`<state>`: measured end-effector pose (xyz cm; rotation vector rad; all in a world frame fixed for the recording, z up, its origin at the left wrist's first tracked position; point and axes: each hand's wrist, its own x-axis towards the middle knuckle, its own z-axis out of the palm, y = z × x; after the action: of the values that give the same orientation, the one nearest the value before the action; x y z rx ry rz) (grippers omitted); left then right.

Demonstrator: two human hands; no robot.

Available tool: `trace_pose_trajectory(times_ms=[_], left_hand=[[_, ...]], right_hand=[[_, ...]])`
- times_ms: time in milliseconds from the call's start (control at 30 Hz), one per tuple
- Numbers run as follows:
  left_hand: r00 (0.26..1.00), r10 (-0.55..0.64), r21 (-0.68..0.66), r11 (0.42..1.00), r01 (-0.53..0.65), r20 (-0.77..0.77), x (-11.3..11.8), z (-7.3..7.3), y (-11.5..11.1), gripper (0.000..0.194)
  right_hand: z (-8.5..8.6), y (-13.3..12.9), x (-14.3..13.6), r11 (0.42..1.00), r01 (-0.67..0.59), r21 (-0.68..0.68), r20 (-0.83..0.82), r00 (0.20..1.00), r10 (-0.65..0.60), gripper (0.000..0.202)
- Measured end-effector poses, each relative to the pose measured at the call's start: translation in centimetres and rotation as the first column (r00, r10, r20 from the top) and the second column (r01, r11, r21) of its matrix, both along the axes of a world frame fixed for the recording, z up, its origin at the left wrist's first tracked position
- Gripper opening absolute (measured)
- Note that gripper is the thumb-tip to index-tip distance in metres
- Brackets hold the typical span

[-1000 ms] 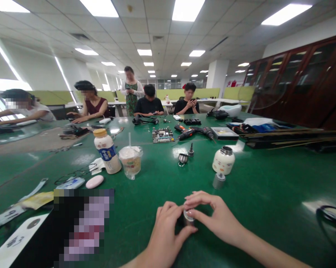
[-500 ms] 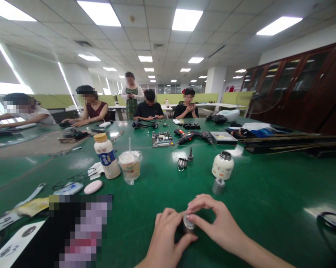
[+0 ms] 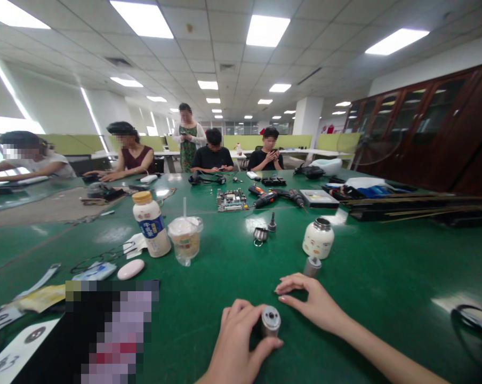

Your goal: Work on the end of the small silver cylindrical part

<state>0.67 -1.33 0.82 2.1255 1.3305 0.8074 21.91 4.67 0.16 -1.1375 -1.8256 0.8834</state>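
Note:
Near the table's front edge, a small silver cylindrical motor stands upright with its round face up, showing a dark centre and small holes. My left hand wraps it from the left, fingers behind and thumb in front. Just to the right, my right hand hovers apart from it, thumb and fingers spread with nothing between them. Beyond my right hand stands a second grey metal cylinder with a small raised top. Behind that is a round cream bottle with a face pattern and no lid on its metal neck.
On the left stand a milk-tea bottle and a lidded plastic cup with a straw. Farther back lie metal parts, a circuit board and power drills. A black cable lies at right. Several people sit or stand across the table.
My right hand has let go of the motor's top and moved right, uncovering its face. My left hand keeps its hold.

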Motion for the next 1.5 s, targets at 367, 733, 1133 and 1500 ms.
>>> trace_pose_trajectory(times_ms=[367,733,1133,1500], left_hand=[[0.999,-0.026,0.022,0.999,0.026,0.032,-0.3,-0.8,0.2,0.034],[0.999,-0.028,0.016,0.999,0.028,0.017,-0.2,-0.2,-0.1,0.023],[1.000,-0.009,0.011,1.000,0.008,0.027,-0.2,0.0,-0.2,0.024],[1.000,-0.001,0.014,1.000,0.001,0.019,-0.2,-0.3,-0.2,0.027]], right_hand=[[3.7,-4.3,-3.5,0.997,-0.067,0.028,-0.052,0.996,0.069,0.007],[4.0,-3.9,-2.7,0.985,0.027,0.172,0.060,0.997,-0.038,0.016],[2.1,-1.7,-1.2,0.974,0.076,0.212,0.162,0.980,-0.112,0.012],[0.0,-0.3,-0.1,0.995,-0.006,0.100,0.142,0.990,-0.008,0.020]])
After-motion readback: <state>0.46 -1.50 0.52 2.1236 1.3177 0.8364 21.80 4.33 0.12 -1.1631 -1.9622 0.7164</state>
